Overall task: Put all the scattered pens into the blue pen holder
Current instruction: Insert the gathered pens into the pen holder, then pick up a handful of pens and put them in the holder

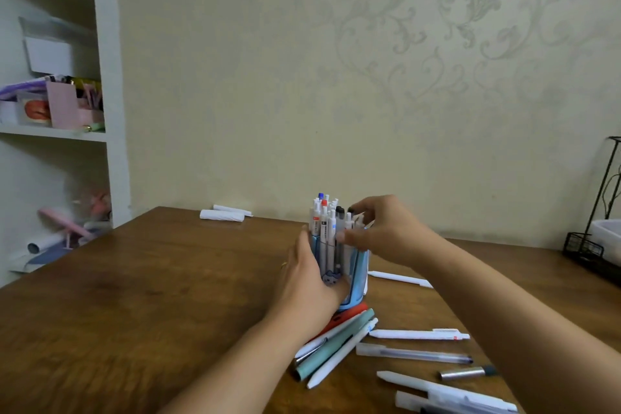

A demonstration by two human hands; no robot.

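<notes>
The blue pen holder (357, 274) stands upright in the middle of the wooden table (134, 296), packed with several white pens (324, 222). My left hand (307, 279) wraps around the holder's left side. My right hand (379, 232) is at the holder's top right, its fingers curled around the tops of the pens standing there. Several loose pens lie on the table in front of the holder: a teal one (332, 346), white ones (418, 334), a clear one (413, 355) and a grey one (467, 373). Another white pen (400, 278) lies to the right of the holder.
A red flat object (342, 319) lies under the front of the holder. Two rolled white papers (223, 213) sit at the table's far edge. A black wire rack (591, 245) stands at the right edge. White shelves (57, 104) with clutter rise at the left.
</notes>
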